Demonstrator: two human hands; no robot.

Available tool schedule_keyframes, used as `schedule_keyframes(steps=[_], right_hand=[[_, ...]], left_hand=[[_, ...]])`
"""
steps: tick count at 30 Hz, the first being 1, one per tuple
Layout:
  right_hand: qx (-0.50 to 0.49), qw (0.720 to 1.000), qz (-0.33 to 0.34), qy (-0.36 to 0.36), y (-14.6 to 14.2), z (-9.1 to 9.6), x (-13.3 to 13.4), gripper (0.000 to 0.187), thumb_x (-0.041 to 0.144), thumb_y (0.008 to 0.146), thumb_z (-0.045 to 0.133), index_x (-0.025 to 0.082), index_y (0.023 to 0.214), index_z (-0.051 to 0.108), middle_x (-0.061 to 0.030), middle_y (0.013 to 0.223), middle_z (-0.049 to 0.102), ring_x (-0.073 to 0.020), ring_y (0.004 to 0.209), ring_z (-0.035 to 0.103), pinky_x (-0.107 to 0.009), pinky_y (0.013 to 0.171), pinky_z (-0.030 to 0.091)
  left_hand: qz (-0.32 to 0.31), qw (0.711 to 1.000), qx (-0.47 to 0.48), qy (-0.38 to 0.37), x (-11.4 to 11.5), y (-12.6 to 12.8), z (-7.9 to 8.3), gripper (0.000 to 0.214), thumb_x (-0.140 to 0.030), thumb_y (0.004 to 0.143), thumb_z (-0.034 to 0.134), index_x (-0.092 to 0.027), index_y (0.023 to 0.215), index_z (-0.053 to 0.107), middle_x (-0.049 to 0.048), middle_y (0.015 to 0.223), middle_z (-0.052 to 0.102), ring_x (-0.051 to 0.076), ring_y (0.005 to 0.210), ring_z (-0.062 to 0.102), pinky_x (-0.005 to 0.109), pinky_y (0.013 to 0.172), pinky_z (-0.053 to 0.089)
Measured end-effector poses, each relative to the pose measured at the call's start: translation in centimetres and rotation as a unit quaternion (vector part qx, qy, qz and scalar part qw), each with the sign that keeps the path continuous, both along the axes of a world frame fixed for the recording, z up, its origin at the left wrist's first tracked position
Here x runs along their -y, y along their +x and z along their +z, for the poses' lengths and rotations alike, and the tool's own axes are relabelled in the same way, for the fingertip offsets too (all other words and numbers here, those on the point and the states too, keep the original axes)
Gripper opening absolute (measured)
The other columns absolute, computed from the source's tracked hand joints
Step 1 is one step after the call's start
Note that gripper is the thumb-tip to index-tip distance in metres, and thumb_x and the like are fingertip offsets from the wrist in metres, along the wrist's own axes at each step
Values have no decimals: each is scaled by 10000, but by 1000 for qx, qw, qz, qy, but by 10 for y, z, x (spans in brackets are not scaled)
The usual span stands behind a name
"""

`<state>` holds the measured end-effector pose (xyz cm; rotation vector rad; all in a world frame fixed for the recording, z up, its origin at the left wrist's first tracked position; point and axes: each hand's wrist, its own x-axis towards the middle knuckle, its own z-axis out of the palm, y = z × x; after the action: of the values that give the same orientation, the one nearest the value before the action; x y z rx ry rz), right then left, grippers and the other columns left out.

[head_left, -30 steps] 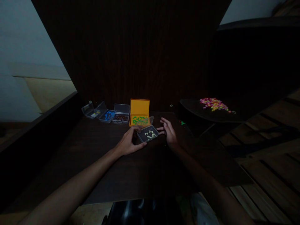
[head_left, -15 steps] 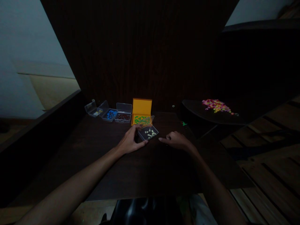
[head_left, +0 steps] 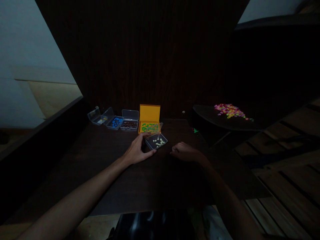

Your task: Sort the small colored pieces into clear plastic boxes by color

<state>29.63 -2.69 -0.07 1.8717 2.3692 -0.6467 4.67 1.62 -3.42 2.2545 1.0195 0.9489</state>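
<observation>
The scene is very dim. My left hand (head_left: 137, 150) grips the near left corner of a small clear box (head_left: 156, 141) holding several pale beads, thumb and fingers wrapped round its edge. My right hand (head_left: 184, 152) rests on the dark table (head_left: 140, 180) just right of that box, its fingers curled under into a loose fist; what is in it, if anything, is hidden. Right behind the clear box stands an open orange box (head_left: 149, 123) with green beads.
A row of open clear boxes runs left from the orange one: dark red beads (head_left: 129, 122), blue beads (head_left: 114, 122), yellowish bits (head_left: 97, 117). A pile of pink and yellow beads (head_left: 229, 111) lies on a dark raised surface at right. Wooden slats lie beyond the table's right edge.
My right hand has dropped from beside the clear box onto the table and curled from open fingers into a fist. My left hand has stayed on the box, which shifted slightly.
</observation>
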Motion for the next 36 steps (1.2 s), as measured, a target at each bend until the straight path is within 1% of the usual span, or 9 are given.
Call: schedule_keyframes(steps=[4,9,14,20,24,27,29,33,36], right_hand=[[-22,1000,-4,21,2,-2,1,253,324,854,540,178,654,592,-34,736,620,-163,761,544,-248,612,339],[-39,999,6,-5,0,0,2,281,383,826,590,178,634,576,-5,659,589,-132,658,516,-239,573,323],[-46,999,21,-2,-1,-1,2,230,345,826,588,177,669,596,8,680,596,-124,667,513,-233,589,324],[-54,998,-16,24,0,-7,0,256,423,815,608,179,744,580,-7,739,603,-130,684,514,-227,564,320],[-75,997,-20,26,-1,-8,0,203,379,822,620,182,780,593,0,742,598,-121,660,512,-222,562,326],[-77,996,-20,26,-2,-7,0,177,344,819,628,178,763,607,-2,749,596,-122,675,515,-219,570,332],[-75,997,-23,23,-2,-5,1,203,365,812,638,177,743,603,-3,747,598,-123,678,516,-219,566,332],[-57,998,-31,17,-3,-3,1,250,399,750,699,183,698,584,-3,740,603,-138,701,533,-226,563,323],[-51,998,-24,19,-5,-1,2,247,382,761,692,182,678,575,-5,728,597,-141,714,532,-227,571,319]], left_hand=[[-7,1000,1,-4,0,0,-1,655,-455,710,699,-203,1236,400,114,1210,585,263,1098,600,411,914,516],[-11,1000,10,-4,0,0,0,644,-437,705,705,-208,1231,412,110,1210,584,264,1099,598,418,915,516],[-24,1000,7,-2,1,1,2,629,-431,707,703,-212,1220,413,111,1216,579,265,1115,589,425,938,506],[-29,1000,2,0,2,1,3,621,-429,715,699,-205,1221,418,112,1215,580,263,1130,582,424,954,497],[-28,1000,4,-5,2,1,3,630,-421,705,708,-212,1225,421,106,1203,587,263,1114,591,422,937,507],[-27,1000,0,-4,1,1,2,636,-416,707,708,-213,1232,411,107,1212,578,264,1119,585,427,942,504],[-27,1000,-2,-4,1,0,2,641,-415,709,707,-218,1238,403,107,1215,576,264,1121,584,428,945,503],[-29,1000,0,1,0,0,0,637,-429,713,703,-222,1237,405,106,1212,576,265,1127,582,427,959,497],[-32,999,2,4,1,0,0,625,-428,717,699,-213,1229,412,111,1221,575,266,1139,574,430,974,485]])
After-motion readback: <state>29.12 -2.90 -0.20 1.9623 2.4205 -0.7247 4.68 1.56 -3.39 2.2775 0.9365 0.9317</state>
